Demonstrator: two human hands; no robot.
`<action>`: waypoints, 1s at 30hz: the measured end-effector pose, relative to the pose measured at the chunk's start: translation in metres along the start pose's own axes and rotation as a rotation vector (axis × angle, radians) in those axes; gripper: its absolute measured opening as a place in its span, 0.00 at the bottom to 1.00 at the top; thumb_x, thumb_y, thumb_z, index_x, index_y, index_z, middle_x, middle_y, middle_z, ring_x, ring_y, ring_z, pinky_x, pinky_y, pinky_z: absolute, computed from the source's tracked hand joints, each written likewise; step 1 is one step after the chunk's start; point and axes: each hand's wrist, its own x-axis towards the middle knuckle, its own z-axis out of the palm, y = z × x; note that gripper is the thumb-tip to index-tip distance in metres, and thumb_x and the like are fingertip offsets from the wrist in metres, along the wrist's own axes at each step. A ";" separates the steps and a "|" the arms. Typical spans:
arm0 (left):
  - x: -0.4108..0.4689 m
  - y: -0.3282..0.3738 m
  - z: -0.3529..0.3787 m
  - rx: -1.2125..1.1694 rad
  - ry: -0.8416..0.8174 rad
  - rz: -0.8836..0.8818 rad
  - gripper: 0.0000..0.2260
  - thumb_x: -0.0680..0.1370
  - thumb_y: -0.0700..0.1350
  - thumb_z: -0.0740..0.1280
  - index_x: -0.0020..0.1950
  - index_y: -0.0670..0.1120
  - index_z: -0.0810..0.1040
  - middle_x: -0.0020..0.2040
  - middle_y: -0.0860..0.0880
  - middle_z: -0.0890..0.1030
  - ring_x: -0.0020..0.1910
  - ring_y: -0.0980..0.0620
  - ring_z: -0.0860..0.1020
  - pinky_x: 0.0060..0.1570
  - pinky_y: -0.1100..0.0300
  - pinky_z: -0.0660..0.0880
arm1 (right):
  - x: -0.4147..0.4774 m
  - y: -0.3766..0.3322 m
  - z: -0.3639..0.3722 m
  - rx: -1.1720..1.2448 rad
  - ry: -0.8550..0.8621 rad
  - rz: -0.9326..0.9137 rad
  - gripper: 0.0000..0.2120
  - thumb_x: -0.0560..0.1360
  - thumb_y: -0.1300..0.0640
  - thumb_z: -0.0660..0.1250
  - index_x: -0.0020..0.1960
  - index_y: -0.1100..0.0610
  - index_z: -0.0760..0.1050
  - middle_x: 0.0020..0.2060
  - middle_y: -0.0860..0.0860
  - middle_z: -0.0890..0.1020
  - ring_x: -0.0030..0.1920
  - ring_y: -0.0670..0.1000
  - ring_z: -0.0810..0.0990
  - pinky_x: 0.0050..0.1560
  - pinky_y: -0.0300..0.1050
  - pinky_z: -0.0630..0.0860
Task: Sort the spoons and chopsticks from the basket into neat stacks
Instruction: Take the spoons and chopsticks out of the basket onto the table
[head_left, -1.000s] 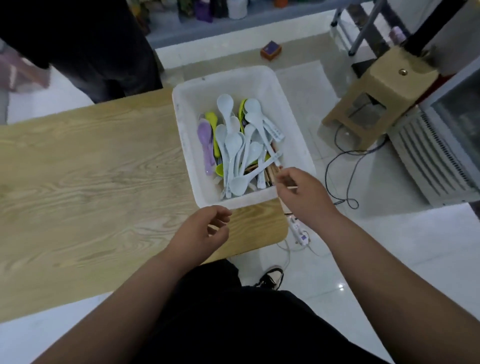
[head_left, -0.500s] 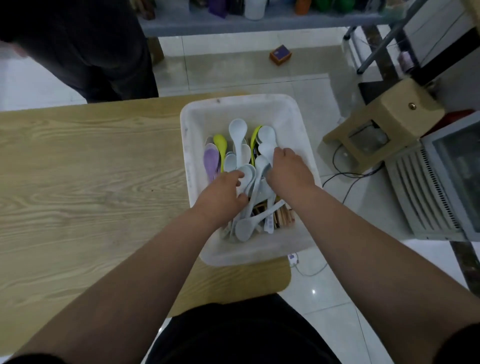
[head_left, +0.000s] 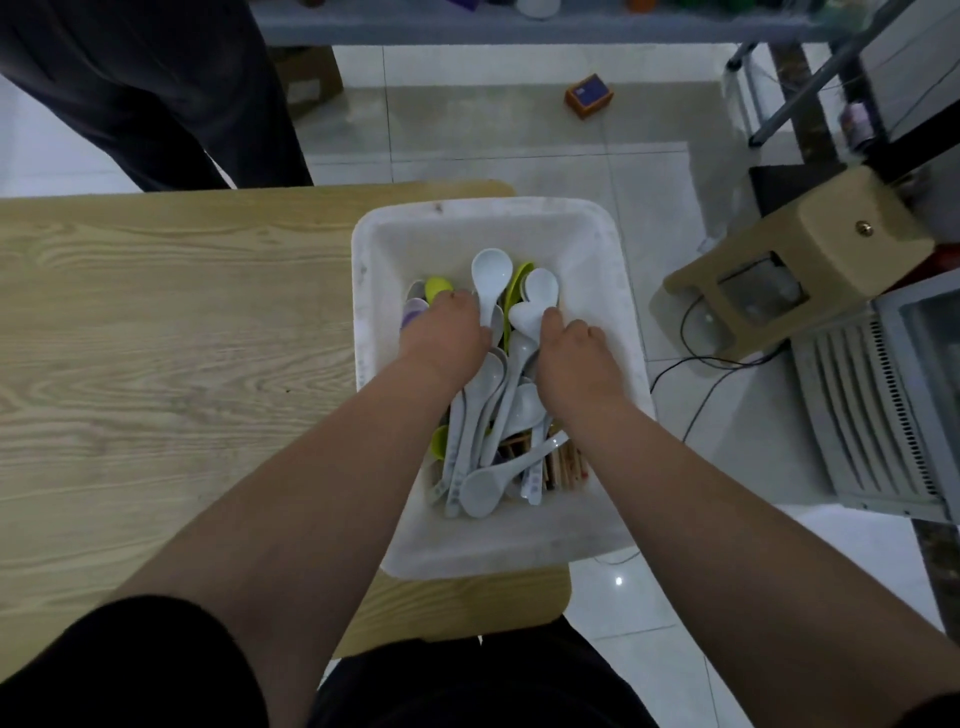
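White spoons (head_left: 488, 283) swallow the tips of left hand (head_left: 447, 335) and right hand (head_left: 569, 356); each grip's hold unreadable.

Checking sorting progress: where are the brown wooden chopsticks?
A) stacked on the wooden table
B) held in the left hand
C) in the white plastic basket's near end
C: the brown wooden chopsticks lie at the near end of the white plastic basket, partly under pale plastic spoons.

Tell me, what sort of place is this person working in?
Probably a plain kitchen backroom or small eatery, though I can't be sure: a white basket of spoons and chopsticks sits on a wooden table, over a pale tiled floor, with a cluttered shelf behind.
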 end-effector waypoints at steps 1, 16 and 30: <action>0.005 0.003 -0.002 0.058 -0.006 -0.016 0.16 0.82 0.54 0.59 0.61 0.44 0.75 0.58 0.42 0.78 0.60 0.41 0.76 0.68 0.48 0.64 | 0.000 0.001 0.001 0.008 0.006 -0.002 0.24 0.77 0.65 0.58 0.72 0.62 0.59 0.58 0.63 0.74 0.56 0.60 0.73 0.51 0.49 0.70; 0.011 0.010 -0.001 0.076 -0.072 -0.054 0.10 0.80 0.55 0.57 0.44 0.52 0.71 0.44 0.49 0.78 0.59 0.43 0.75 0.73 0.46 0.57 | 0.009 0.000 0.000 0.059 0.014 -0.016 0.18 0.78 0.62 0.62 0.66 0.60 0.64 0.58 0.60 0.76 0.57 0.59 0.74 0.49 0.48 0.67; -0.020 0.014 0.003 -0.290 0.041 -0.025 0.10 0.78 0.47 0.66 0.57 0.47 0.81 0.52 0.48 0.82 0.51 0.47 0.80 0.47 0.58 0.74 | -0.011 0.008 0.006 0.493 0.189 0.063 0.13 0.77 0.58 0.64 0.59 0.61 0.71 0.48 0.58 0.77 0.45 0.56 0.72 0.42 0.47 0.66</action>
